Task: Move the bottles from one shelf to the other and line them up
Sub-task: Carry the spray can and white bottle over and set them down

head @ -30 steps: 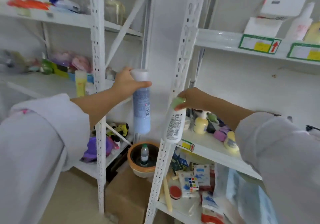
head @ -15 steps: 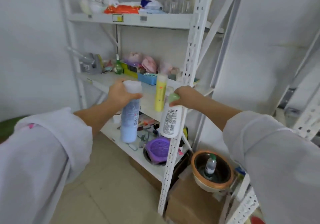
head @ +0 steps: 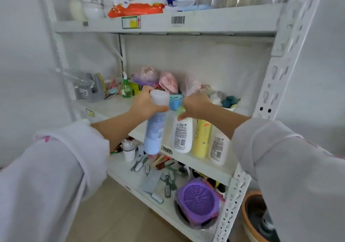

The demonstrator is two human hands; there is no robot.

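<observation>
My left hand [head: 144, 102] grips the neck of a tall light-blue bottle with a white cap [head: 155, 131], held upright at the front edge of the middle shelf [head: 112, 109]. My right hand [head: 194, 105] holds a white bottle with a green cap [head: 182, 135] by its top, its base at the shelf's front edge. To the right of it stand a yellow bottle [head: 202, 139] and a second white bottle [head: 217, 148], side by side in a row.
At the back of the middle shelf are a green spray bottle [head: 126, 87], a blue basket [head: 175, 101], bags and a grey tape dispenser [head: 91, 88]. The shelf below holds brushes and a purple lid [head: 197, 200]. A white upright post [head: 242, 176] stands at the right.
The view has swung left, from the right shelf unit to the left one. Both hands have carried their bottles up to the middle shelf, beside the yellow bottle.
</observation>
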